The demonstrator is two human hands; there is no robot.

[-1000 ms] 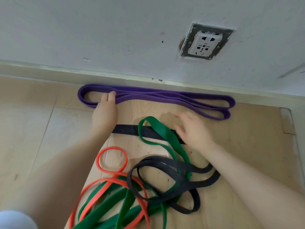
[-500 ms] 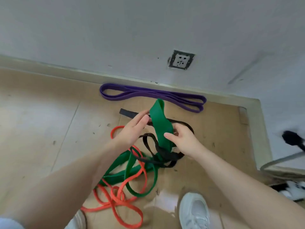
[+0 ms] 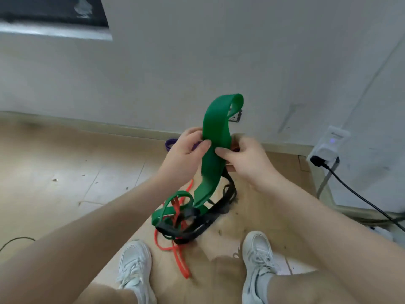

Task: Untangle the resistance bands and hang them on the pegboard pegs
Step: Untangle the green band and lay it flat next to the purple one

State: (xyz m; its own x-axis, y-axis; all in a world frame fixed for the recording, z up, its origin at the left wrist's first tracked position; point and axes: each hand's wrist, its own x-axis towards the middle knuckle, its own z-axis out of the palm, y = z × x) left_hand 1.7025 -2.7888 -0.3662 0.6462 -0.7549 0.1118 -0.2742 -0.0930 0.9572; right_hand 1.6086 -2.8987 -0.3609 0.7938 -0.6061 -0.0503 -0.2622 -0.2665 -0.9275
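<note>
left hand (image 3: 186,150) pinching the wide green band (image 3: 215,145) on its left edge, band sticking up between both hands, right hand (image 3: 245,160) gripping the other edge, black band (image 3: 221,207) and orange band (image 3: 178,257) dangling tangled underneath, purple band (image 3: 169,144) on the floor behind

The pale wood-look floor (image 3: 72,163) carried a flat brown cardboard sheet (image 3: 269,194), a purple rubber band (image 3: 169,144) by the skirting, and two white sneakers (image 3: 134,268).
</note>
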